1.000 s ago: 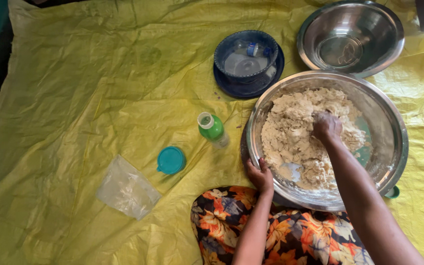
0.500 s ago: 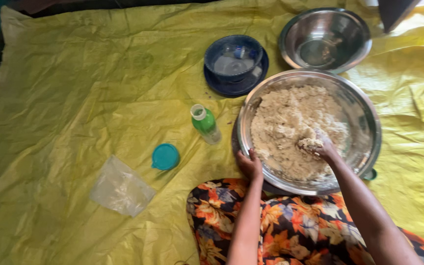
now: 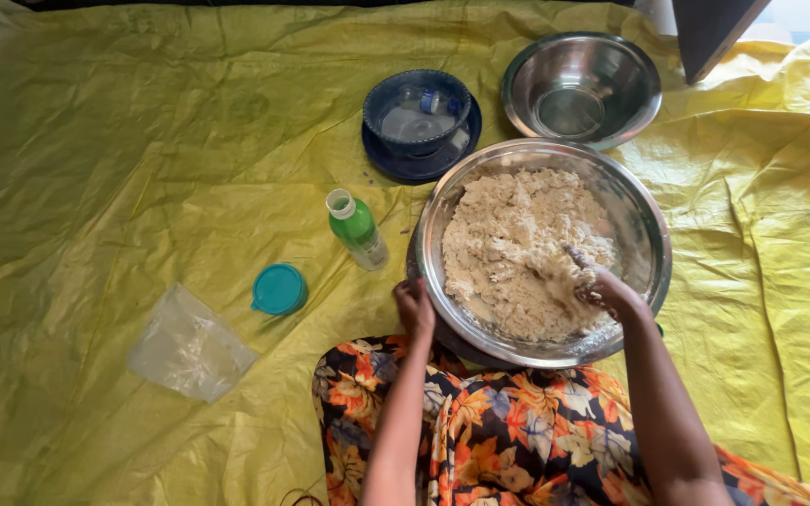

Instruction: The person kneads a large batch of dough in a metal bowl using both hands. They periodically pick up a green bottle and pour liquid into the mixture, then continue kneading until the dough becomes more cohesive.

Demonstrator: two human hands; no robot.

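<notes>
Sheet (image 3: 142, 169): yellow, plain, with faint darker smudges.
Large bowl (image 3: 644, 234): silver metal.
Dough (image 3: 517, 253): pale beige, crumbly.
Small bowl (image 3: 581, 86): silver metal.
Round container (image 3: 416, 117): dark blue, on a dark blue plate (image 3: 405, 164).
Bottle (image 3: 358, 230): green body, white label, white rim.
Lid (image 3: 278, 289): teal.
Bag (image 3: 189, 347): clear, colourless plastic.
Dress (image 3: 508, 436): dark navy ground with a floral print in orange, yellow and red.
Right hand (image 3: 607, 290): coated in beige dough.
</notes>
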